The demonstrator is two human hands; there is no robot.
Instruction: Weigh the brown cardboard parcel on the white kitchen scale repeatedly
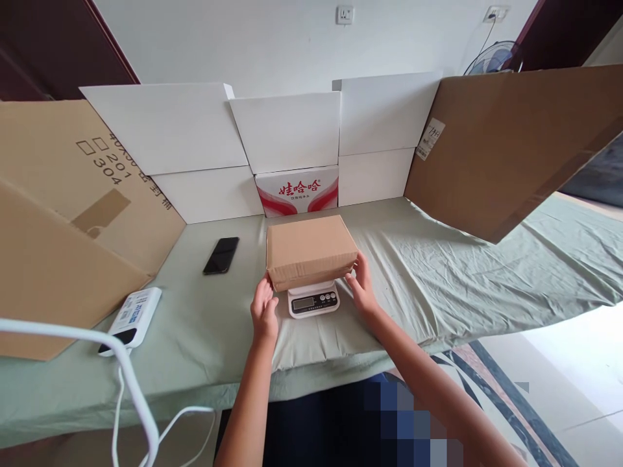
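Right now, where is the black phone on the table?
In the head view, the black phone lies flat on the green cloth, left of the cardboard box on the scale.

A closed brown cardboard box [310,250] sits on a small white digital scale [313,302], a hand at each near corner. A black phone [221,255] lies to its left, and a red-and-white printed carton [296,190] stands behind it.

1. Bright, even daylight fills the scene, strongest at the lower right, where the floor [579,350] washes out pale
2. Shadows are soft and faint
3. Focus is sharp at centre
4. Wide-angle distortion bends the edges
5. A pixelated patch [409,421] masks the lower middle
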